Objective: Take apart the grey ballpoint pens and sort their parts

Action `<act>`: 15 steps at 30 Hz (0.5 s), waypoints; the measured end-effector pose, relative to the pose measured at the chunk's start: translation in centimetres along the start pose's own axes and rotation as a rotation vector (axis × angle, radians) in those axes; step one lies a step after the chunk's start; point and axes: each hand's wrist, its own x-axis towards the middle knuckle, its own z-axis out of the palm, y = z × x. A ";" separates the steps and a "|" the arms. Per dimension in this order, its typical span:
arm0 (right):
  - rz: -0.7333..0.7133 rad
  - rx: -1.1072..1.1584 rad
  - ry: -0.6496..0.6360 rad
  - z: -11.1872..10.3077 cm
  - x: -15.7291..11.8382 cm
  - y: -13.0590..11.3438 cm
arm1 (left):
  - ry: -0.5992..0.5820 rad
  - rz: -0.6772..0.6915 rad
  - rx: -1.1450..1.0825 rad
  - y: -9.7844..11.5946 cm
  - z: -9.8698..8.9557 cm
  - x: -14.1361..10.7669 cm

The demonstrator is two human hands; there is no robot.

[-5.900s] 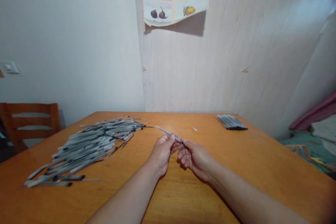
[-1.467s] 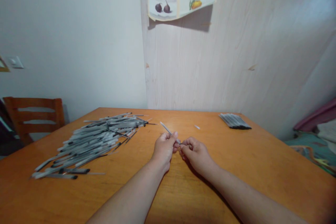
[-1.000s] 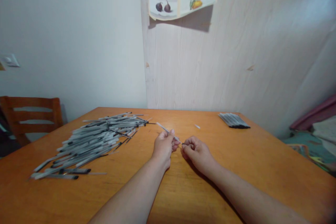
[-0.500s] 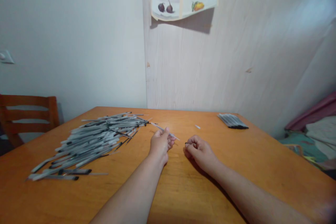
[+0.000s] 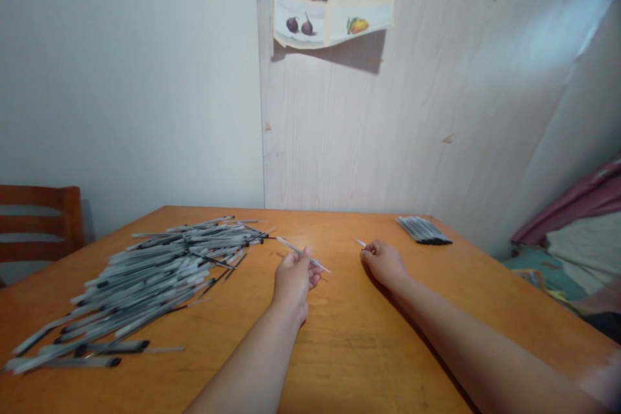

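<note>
My left hand (image 5: 294, 278) is closed around a slim whitish pen (image 5: 290, 245), pinched between thumb and fingers. The pen slants down to the right, and its thin pale end pokes out past the fingertips. Over to the right, my right hand (image 5: 385, 263) has its thumb and fingers pressed together close to the tabletop. A dark speck shows at those fingertips, too small to name. Just beyond them lies a small white piece (image 5: 360, 242); whether the fingers touch it I cannot tell. A large loose pile of pens (image 5: 160, 272), clear-bodied with black ends, spreads left of my left hand.
A neat row of pens (image 5: 424, 231) with black ends lies at the far right of the wooden table (image 5: 334, 349). Behind the table is a wall with a fruit picture (image 5: 334, 0). A wooden chair (image 5: 39, 220) stands left; cloth (image 5: 582, 246) is heaped right.
My right hand has moved away from the left hand, forward and right to the small white piece. My left hand still holds the pen in about the same place. The view has shifted slightly.
</note>
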 end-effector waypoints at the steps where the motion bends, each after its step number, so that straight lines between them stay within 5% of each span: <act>1: 0.010 -0.013 0.000 0.1 0.3 -0.1 | -0.001 0.001 0.001 -0.1 0.0 0.0; 8: -0.038 -0.048 0.002 0.9 1.6 -0.9 | -0.012 0.025 -0.012 -0.2 -0.2 0.2; 15: -0.062 -0.146 -0.096 0.1 0.1 -0.5 | -0.028 0.029 0.005 -0.2 -0.2 0.0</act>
